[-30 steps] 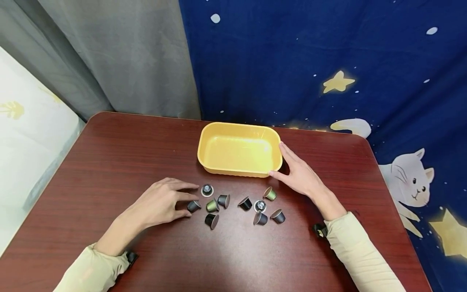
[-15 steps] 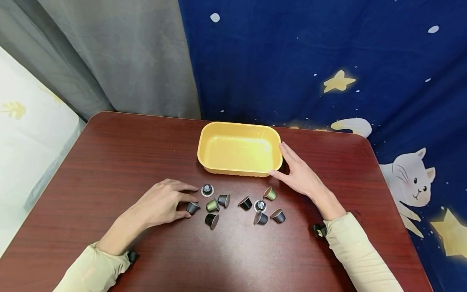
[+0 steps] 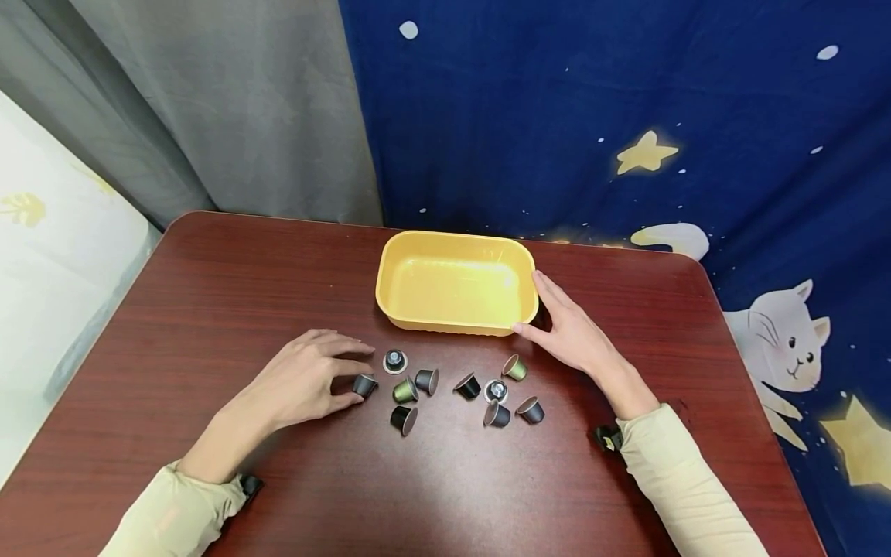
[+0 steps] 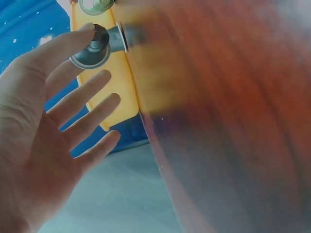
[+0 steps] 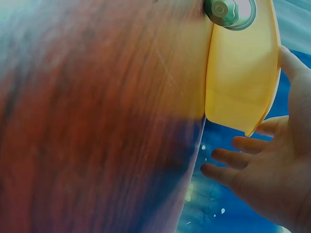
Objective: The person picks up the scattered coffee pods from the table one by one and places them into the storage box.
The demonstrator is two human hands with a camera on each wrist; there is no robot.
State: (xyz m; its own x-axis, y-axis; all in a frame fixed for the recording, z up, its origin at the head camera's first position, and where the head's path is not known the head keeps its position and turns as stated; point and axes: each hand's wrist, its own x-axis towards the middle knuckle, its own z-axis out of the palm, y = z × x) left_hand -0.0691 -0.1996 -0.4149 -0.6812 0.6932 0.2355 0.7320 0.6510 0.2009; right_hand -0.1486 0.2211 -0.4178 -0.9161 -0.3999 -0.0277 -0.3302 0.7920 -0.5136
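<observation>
My left hand (image 3: 306, 383) pinches a dark grey coffee capsule (image 3: 364, 386) between thumb and index finger; the other fingers extend past it. In the left wrist view the thumb tip lies against this capsule (image 4: 92, 53), and most of the index finger is hidden behind. My right hand (image 3: 567, 329) touches the right end of a yellow plastic basin (image 3: 452, 326), thumb at the near corner and fingers along the side. The right wrist view has its thumb at the basin rim (image 5: 276, 73) and the fingers spread.
Beside the left hand lie several loose capsules, among them a green capsule (image 3: 405, 390) and a black capsule (image 3: 404, 420). A second group, with another green capsule (image 3: 515, 367), sits before the basin's right half. All rest on a reddish-brown table (image 3: 278, 271), curtains behind it.
The left hand has drawn slightly back to the left, and the dark grey capsule has shifted left with it, away from its neighbours. The right hand stays at the basin.
</observation>
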